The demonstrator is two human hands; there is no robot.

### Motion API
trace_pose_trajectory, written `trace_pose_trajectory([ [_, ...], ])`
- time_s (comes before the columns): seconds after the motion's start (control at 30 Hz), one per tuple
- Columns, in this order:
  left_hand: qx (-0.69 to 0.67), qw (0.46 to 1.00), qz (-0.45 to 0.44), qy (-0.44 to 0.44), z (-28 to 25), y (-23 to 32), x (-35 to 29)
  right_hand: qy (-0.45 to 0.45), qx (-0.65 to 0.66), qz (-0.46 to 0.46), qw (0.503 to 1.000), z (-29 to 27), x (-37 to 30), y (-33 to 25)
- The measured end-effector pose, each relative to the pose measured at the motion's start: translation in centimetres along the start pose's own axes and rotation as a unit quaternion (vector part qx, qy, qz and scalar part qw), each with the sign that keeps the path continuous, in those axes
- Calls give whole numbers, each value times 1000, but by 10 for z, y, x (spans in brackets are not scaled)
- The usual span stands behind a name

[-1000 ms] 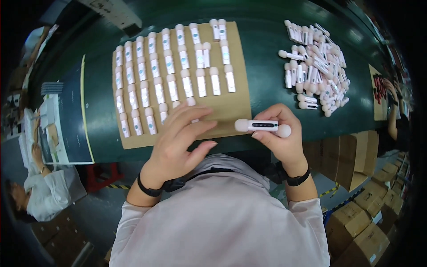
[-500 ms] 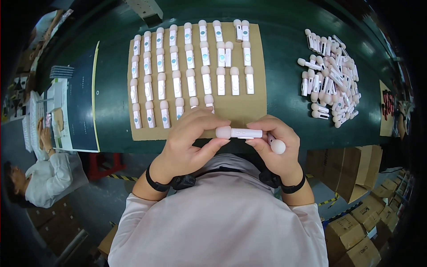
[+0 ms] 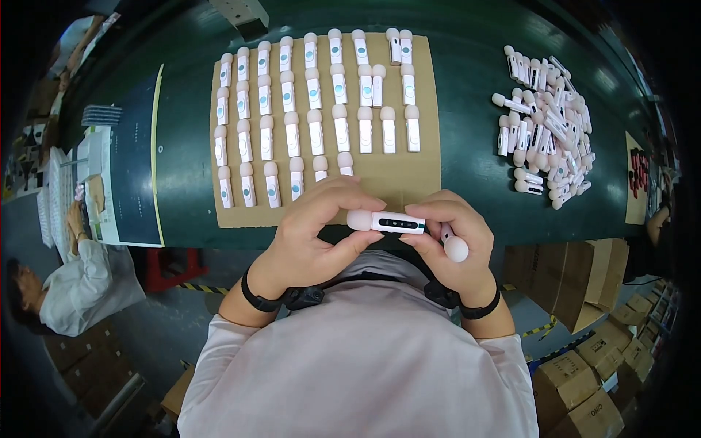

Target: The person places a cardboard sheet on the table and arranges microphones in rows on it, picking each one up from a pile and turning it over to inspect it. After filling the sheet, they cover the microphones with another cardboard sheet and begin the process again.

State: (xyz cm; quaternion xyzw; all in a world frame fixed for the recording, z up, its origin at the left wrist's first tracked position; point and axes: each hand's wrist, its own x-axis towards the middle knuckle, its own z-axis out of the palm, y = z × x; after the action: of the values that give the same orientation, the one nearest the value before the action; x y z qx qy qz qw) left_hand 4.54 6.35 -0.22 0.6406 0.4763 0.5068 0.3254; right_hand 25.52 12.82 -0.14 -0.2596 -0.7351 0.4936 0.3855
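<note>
Between my two hands lies a small white wand massager [image 3: 398, 223] held level, its black button panel facing up. My left hand [image 3: 314, 226] pinches it at the round pale pink head. The thumb and forefinger of my right hand [image 3: 464, 233] grip its other end. A second wand massager [image 3: 456, 249] is tucked in my right palm, its round head sticking out below and most of its body hidden. Just beyond my hands, rows of similar wand massagers [image 3: 315, 130] lie on a cardboard sheet [image 3: 398, 175], many showing a round blue-green spot.
A loose pile of wand massagers [image 3: 548, 131] lies at right on the dark green table [image 3: 475, 146]. Beyond it sits a board with red items [image 3: 637, 171]. A dark blue panel [image 3: 135, 160] is at left, near a seated co-worker [image 3: 91, 285]. Cartons [image 3: 566, 277] stand lower right.
The wand massager in my fingers has been rolled about its length: its black button panel now faces up instead of a plain white side. My hands have barely moved.
</note>
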Motion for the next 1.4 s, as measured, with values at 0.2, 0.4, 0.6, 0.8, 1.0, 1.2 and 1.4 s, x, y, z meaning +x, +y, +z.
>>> trace_pose_trajectory([
  [0.2,5,999,29,-14,-1,-1,1,3,4,-18,1000,4,-1,0],
  [0.4,-7,1000,10,-15,-1,2,2,3,7,-32,999,6,0,2],
  [0.6,-22,998,-5,-63,2,-1,3,5,-6,-90,996,7,-1,12],
  [0.8,-30,998,-4,-62,2,-1,5,-5,21,-16,1000,7,-2,3],
  [1.0,47,996,56,-48,4,-3,5,16,-22,-54,998,11,-3,3],
  [1.2,14,998,41,-41,4,-5,4,28,-43,-60,997,14,1,-3],
  [1.4,19,999,17,-41,8,-13,-2,11,-84,-81,993,18,5,-4],
])
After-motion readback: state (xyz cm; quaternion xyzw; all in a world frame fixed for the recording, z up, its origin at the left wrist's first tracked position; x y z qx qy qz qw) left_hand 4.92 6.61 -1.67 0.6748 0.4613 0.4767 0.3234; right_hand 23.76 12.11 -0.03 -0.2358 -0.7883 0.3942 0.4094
